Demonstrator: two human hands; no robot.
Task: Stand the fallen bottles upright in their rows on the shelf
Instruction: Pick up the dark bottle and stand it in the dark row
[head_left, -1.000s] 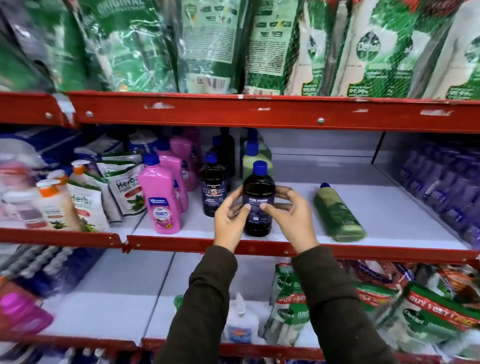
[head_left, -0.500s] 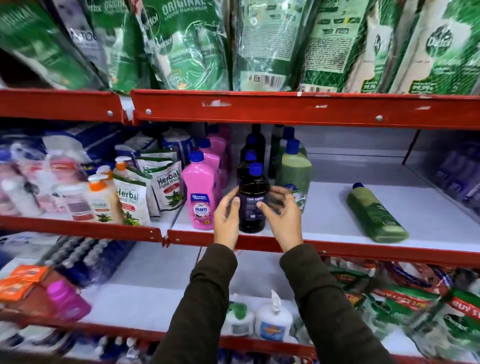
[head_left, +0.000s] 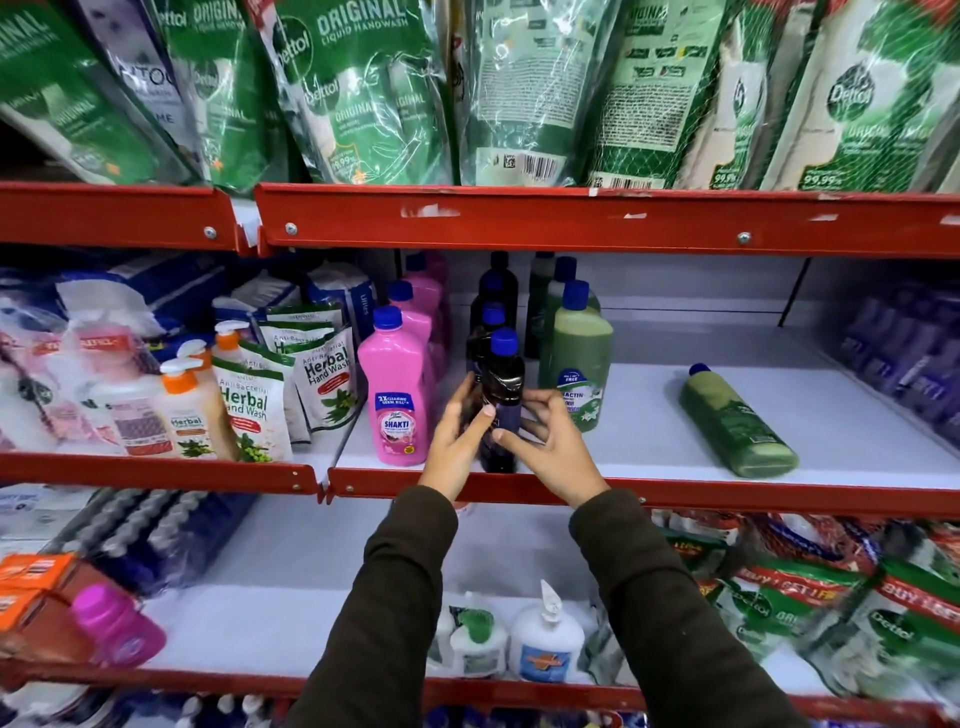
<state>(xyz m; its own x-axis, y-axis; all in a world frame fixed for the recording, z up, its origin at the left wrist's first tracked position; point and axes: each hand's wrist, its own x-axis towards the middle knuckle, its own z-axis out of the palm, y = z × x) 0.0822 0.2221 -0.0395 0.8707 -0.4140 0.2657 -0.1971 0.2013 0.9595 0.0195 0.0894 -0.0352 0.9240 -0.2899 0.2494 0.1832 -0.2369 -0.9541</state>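
A dark bottle with a blue cap (head_left: 501, 384) stands upright at the front of the middle row on the white shelf (head_left: 649, 431). My left hand (head_left: 454, 441) and my right hand (head_left: 553, 447) both grip its lower body from either side. More dark bottles line up behind it. A pink bottle row (head_left: 397, 389) stands to its left and an upright green bottle row (head_left: 574, 358) to its right. One green bottle (head_left: 735, 423) lies on its side further right on the shelf, cap pointing to the back.
Herbal hand wash pouches (head_left: 249, 410) and pump bottles (head_left: 179, 410) fill the shelf section to the left. Green refill pouches (head_left: 363, 93) hang above the red shelf rail (head_left: 571, 218). Purple packs (head_left: 904, 358) line the right. White pump bottles (head_left: 545, 639) stand on the shelf below.
The view has shifted left, so the shelf appears further right. Both hands stay on the dark bottle, which now stands in line before its row, next to the pink bottle.
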